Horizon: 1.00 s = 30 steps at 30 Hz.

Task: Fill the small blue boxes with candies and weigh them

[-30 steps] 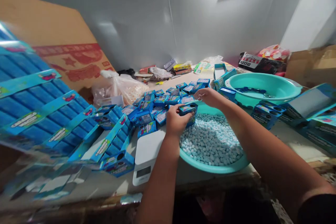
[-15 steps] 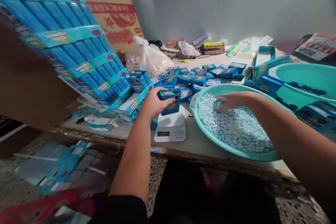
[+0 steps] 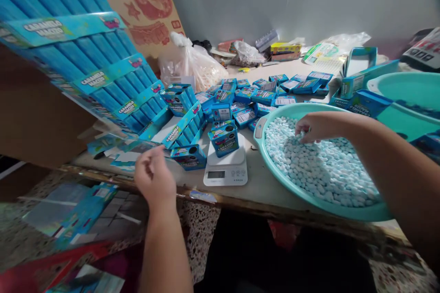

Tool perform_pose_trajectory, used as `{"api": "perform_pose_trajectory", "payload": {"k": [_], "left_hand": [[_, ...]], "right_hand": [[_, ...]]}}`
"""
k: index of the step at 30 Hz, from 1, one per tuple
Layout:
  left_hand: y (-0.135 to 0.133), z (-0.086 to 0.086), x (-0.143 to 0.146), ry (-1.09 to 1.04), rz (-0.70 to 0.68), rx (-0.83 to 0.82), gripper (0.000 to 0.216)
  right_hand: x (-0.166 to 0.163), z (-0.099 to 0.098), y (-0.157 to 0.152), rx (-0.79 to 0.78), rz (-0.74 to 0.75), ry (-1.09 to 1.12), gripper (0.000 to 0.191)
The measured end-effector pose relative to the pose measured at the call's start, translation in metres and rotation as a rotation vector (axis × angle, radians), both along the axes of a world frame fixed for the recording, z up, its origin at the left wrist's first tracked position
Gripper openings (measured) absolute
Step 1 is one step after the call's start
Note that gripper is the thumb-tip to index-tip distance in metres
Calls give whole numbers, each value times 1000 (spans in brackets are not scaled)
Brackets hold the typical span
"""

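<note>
A small blue candy box (image 3: 224,141) stands on the white kitchen scale (image 3: 225,177), with no hand on it. Left of the scale, another blue box (image 3: 188,157) sits near the table edge. My left hand (image 3: 155,176) is beside that box, apart from it, its fingers loosely bent and nothing visible in them. Inside the turquoise basin (image 3: 275,178), my right hand (image 3: 311,129) has its fingers curled together on the pale blue and white candies (image 3: 309,169). Its fingertips are partly hidden.
A tall display of filled blue boxes (image 3: 96,64) leans at left. Several loose boxes (image 3: 244,96) lie in a heap behind the scale. More turquoise basins (image 3: 405,82) stand at right. A tied plastic bag (image 3: 195,66) sits at the back. Flattened packaging (image 3: 92,215) lies below the table edge.
My left hand has let go of the box on the scale and moved left, toward the table's front edge. My right hand stays in the basin, its fingers now more curled.
</note>
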<state>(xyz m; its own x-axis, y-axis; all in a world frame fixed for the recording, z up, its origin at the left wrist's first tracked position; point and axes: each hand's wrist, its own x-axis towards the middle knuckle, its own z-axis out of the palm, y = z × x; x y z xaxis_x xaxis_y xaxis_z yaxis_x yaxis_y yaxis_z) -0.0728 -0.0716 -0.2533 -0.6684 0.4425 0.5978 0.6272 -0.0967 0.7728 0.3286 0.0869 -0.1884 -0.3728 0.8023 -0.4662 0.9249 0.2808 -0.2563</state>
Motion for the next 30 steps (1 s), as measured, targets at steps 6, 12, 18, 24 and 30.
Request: {"api": "perform_pose_trajectory", "payload": {"k": [6, 12, 18, 24, 30], "left_hand": [[-5, -50, -32, -150, 227, 37, 33], [-7, -73, -28, -247, 184, 38, 40], [-7, -74, -34, -235, 159, 34, 41], [-14, -74, -31, -39, 254, 29, 38], [-15, -25, 17, 796, -135, 186, 13]], "right_hand": [[2, 21, -6, 180, 31, -52, 21], [-7, 16, -2, 236, -46, -26, 16], [-9, 12, -5, 363, 3, 42, 19], [-20, 17, -13, 424, 45, 121, 11], [-16, -3, 1, 461, 34, 207, 27]]}}
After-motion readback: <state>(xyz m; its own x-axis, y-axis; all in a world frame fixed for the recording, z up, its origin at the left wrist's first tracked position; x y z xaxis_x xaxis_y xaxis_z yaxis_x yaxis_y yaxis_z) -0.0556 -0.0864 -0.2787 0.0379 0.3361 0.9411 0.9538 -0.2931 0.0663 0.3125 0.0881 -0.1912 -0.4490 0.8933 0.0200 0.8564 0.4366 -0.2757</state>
